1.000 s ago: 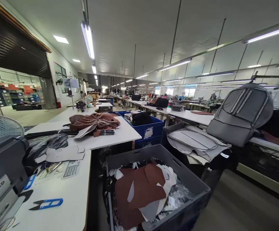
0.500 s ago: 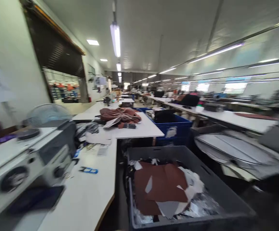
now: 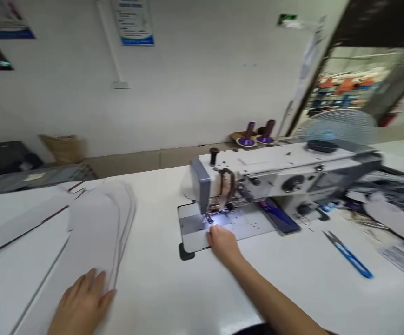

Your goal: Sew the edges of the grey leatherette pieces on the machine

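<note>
My left hand [image 3: 83, 302] lies with its fingers stretched out on a stack of pale cut fabric pieces [image 3: 93, 223] at the left of the table. My right hand [image 3: 224, 244] is closed in front of the needle of a white sewing machine [image 3: 268, 163], over the front of its metal bed plate [image 3: 195, 237]. Whatever its fingers hold, if anything, is hidden. A lamp lights the spot under the presser foot [image 3: 209, 217]. On the bed, beneath the machine arm, lies a dark phone [image 3: 280, 216].
Blue-handled thread snips [image 3: 350, 256] lie right of my forearm. Fabric scraps [image 3: 390, 204] are heaped at the far right. Two thread cones [image 3: 266, 131] and a fan [image 3: 334, 123] stand behind the machine, near the wall. A brown paper bag [image 3: 62, 146] is beyond the table's left end.
My view has swung left, from the long room and the grey bin of scraps to the sewing machine. Both my hands, out of sight earlier, are now in view.
</note>
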`<state>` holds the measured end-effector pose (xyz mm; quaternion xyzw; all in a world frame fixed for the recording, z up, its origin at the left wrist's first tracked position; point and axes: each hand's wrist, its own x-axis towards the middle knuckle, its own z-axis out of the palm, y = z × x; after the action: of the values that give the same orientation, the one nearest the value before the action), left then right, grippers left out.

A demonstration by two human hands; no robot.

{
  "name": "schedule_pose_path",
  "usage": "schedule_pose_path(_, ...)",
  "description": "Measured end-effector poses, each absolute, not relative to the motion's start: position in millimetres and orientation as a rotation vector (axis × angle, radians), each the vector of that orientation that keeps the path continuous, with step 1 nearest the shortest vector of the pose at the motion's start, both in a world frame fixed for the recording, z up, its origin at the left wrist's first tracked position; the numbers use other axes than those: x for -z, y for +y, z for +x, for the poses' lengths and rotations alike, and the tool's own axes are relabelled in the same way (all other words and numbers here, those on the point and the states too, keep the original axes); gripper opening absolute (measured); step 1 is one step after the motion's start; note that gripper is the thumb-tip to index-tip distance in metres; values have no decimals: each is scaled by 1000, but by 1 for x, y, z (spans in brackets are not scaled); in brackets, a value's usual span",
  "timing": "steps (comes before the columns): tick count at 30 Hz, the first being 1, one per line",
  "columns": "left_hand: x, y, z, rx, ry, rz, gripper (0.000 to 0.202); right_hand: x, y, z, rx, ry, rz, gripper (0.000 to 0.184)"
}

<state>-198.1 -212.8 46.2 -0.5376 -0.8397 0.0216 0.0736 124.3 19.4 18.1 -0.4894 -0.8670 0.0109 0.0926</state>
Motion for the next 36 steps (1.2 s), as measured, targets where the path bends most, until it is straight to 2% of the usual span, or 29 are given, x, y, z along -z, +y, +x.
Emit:
schedule_pose_path(3,-38,-229,-181,-319,-2581,-1516,43,-12,19,125,5,-2540,-1416,21)
schedule_pose_path(6,-35,-234,-167,-245,-2626,-1471,47,-10,18,126,24,-2530,-1390,23)
schedule_pose_path(10,-53,-242,-176,136,-2794,-1397,42,-10,19,126,40,-2529,-1379,22)
schedule_pose_path(13,-85,-244,-198,584,-2995,-1130,33,-9,20,127,28,-2515,-1360,24)
schedule_pose_path(17,-125,-217,-204,1105,-2875,-816,34,-7,18,130,-63,-2446,-1252,30)
schedule_pose_path(20,-127,-164,-171,1334,-2826,-1198,36,-15,10,128,-281,-2354,-1130,30)
schedule_pose_path(22,-114,-123,-134,1402,-2818,-1596,36,-26,2,123,-564,-2291,-1105,31)
schedule_pose_path(25,-87,-74,-80,1298,-2774,-2322,40,-45,-4,118,-1087,-2196,-1233,42)
schedule_pose_path(27,-71,-57,-54,1177,-2606,-2748,42,-54,-5,122,-1201,-2132,-1416,47)
schedule_pose_path(29,-56,-51,-39,1008,-2429,-2916,42,-58,-6,132,-1149,-2158,-1576,43)
schedule_pose_path(32,-34,-53,-27,688,-2182,-2779,40,-58,-9,148,-945,-2359,-1664,23)
schedule_pose_path(34,-24,-54,-20,543,-1986,-2645,50,-57,-12,149,-729,-2508,-1683,12)
schedule_pose_path(36,-20,-50,-14,423,-1881,-2536,57,-56,-14,143,-500,-2607,-1704,14)
